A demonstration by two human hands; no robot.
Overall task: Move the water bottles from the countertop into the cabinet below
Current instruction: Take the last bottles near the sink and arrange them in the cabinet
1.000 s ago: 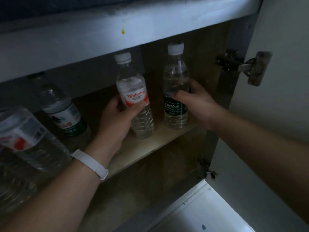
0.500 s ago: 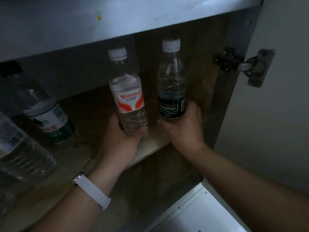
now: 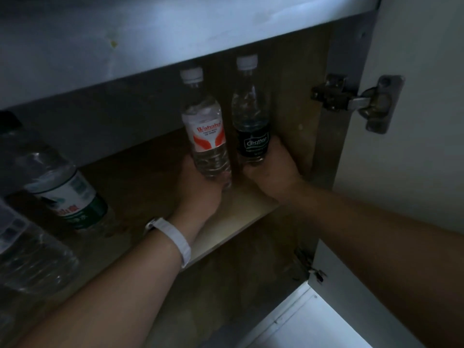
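Observation:
Two clear water bottles with white caps stand side by side deep on the wooden cabinet shelf (image 3: 241, 217). The red-and-white labelled bottle (image 3: 206, 131) is gripped near its base by my left hand (image 3: 198, 189), which wears a white wristband. Just right of it, the black-labelled bottle (image 3: 252, 121) is held around its lower part by my right hand (image 3: 270, 172), close to the cabinet's right wall. Both bottles are upright and nearly touching. Whether their bases rest on the shelf is hidden by my hands.
A green-and-white labelled bottle (image 3: 65, 192) stands on the shelf at left, with a larger clear bottle (image 3: 27, 249) in front of it. The countertop edge (image 3: 175, 36) overhangs above. The open white door (image 3: 414, 151) with its metal hinge (image 3: 356, 101) is at right.
Both hands have pushed the two bottles farther back and to the right on the shelf, sliding down from the labels to the bottle bases. The bottles now stand closer together.

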